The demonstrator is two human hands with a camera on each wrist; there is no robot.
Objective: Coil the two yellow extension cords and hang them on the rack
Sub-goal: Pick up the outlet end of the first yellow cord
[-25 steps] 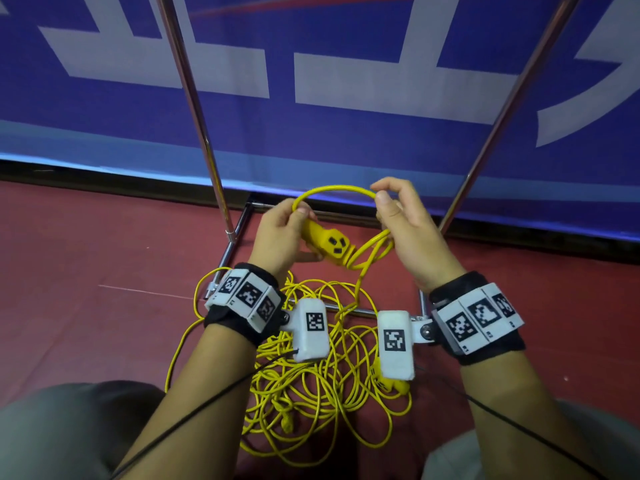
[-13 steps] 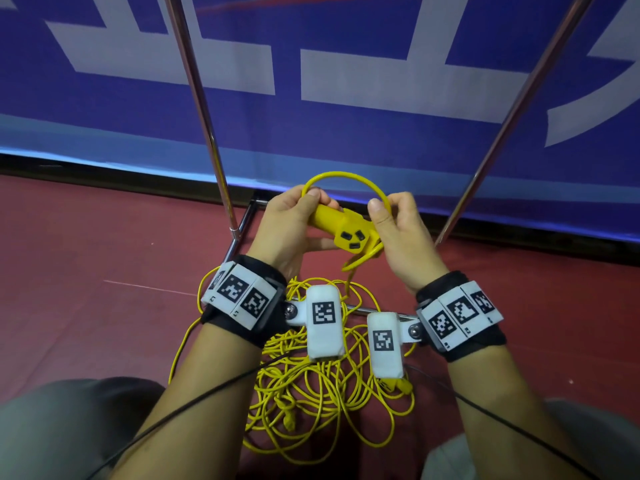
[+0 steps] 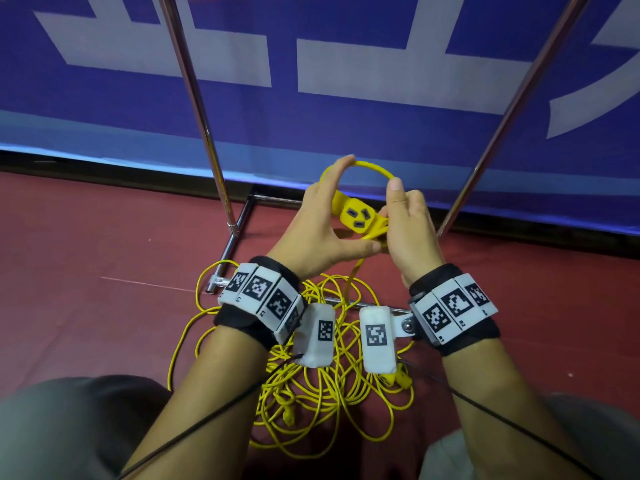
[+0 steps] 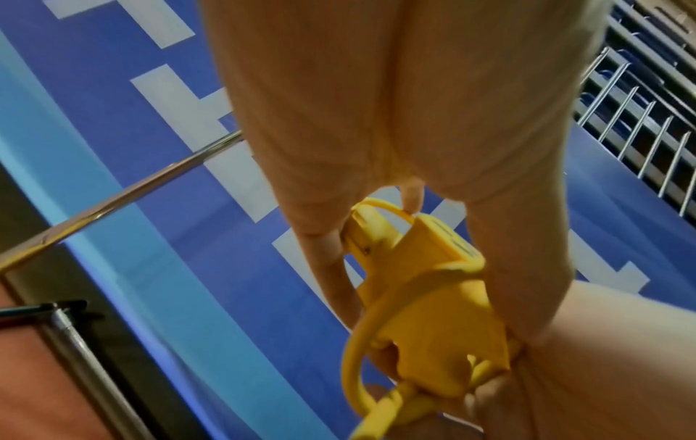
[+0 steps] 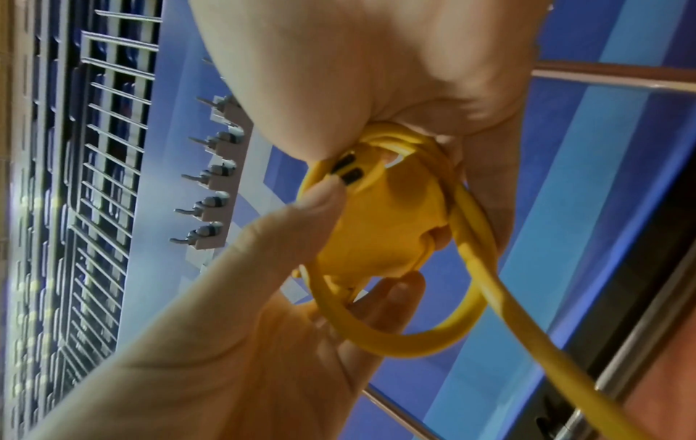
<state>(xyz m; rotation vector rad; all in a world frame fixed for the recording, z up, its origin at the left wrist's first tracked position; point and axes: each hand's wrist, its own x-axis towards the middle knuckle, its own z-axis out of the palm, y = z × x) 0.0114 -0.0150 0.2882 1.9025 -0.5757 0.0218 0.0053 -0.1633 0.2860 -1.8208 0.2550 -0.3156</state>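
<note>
Since the earlier frames your hands have lifted toward frame centre and your left hand [image 3: 320,233] has let go of the socket end [image 3: 358,216]: its fingers are now spread, index tip touching the top of the small loop [image 3: 372,167], thumb reaching under toward your right hand [image 3: 408,226]. Your right hand pinches the cord where the loop crosses just beside the socket end; the right wrist view shows 2 strands bunched under its fingers [image 5: 485,184].

Step in hand, as I read it: forming the 1st coil turn of 1 extension cord, barely started. The rest of the yellow cords [image 3: 332,393] lies in a loose tangle on the red floor, lower centre, behind your wrists and across the rack base bar [image 3: 349,302]. 2 chrome rack uprights [image 3: 194,98] rise at upper left and upper right.

Next move likely calls for your left hand to pull slack from the tangle and lay another turn into the pinch. Cannot tell the 2 cords apart in the pile, so expect snags.
</note>
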